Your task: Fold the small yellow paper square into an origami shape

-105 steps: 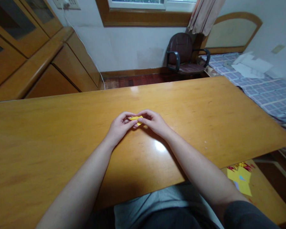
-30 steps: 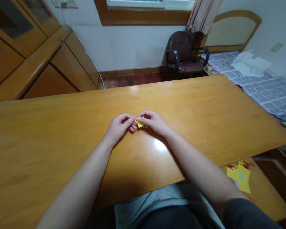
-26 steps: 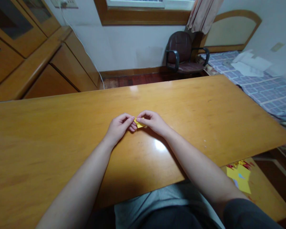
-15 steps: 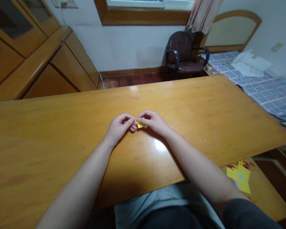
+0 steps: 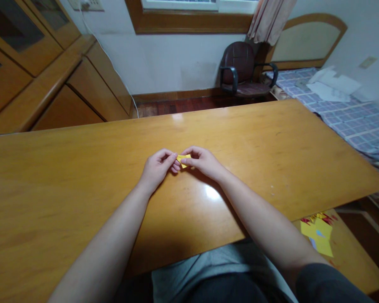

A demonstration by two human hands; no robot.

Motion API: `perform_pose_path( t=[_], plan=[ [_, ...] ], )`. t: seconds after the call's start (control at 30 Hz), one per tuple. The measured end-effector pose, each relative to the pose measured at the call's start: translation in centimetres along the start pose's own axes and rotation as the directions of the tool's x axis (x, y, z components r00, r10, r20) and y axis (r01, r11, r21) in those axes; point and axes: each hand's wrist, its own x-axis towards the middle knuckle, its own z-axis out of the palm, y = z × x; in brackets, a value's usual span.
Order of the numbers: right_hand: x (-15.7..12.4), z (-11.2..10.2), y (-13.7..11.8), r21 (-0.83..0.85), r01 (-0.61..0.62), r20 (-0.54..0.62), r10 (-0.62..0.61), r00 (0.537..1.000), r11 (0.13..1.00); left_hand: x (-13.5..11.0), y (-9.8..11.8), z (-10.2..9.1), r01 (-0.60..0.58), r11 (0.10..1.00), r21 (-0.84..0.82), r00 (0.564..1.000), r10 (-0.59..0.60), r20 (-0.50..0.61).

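A small piece of yellow paper [image 5: 185, 165] is held between my two hands, over the middle of the wooden table [image 5: 91, 176]. My left hand [image 5: 159, 168] pinches its left edge between thumb and forefinger, the other fingers curled below. On the other side, my right hand [image 5: 202, 160] grips it, with the thumb lying across its face and the fingers behind. The paper looks folded, but its creases are too small to make out.
At the lower right, a lower wooden surface [image 5: 356, 261] bears yellow paper sheets [image 5: 324, 242] and small red and yellow pieces [image 5: 318, 217]. Beyond the table stand a brown armchair [image 5: 240, 69], a bed [image 5: 360, 122] with papers on it, and wooden cabinets [image 5: 50, 80].
My left hand has shifted slightly left, and the fingertips of the two hands are a little farther apart. More of the yellow paper's upper edge shows between them.
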Motion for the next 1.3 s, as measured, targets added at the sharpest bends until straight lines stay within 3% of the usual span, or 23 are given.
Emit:
perform_pose_path(
  t=[0.77, 1.3],
  plan=[
    [-0.22, 0.05, -0.47, 0.111, 0.003, 0.024, -0.006, 1.000, 0.994, 0.03, 0.17, -0.29, 0.037, 0.995, -0.096, 0.999, -0.033, 0.042],
    [-0.23, 0.08, -0.54, 0.087, -0.009, 0.025, 0.007, 1.000, 0.996, -0.03, -0.01, -0.25, 0.031, 0.999, -0.032, 0.999, -0.031, 0.021]
  ],
)
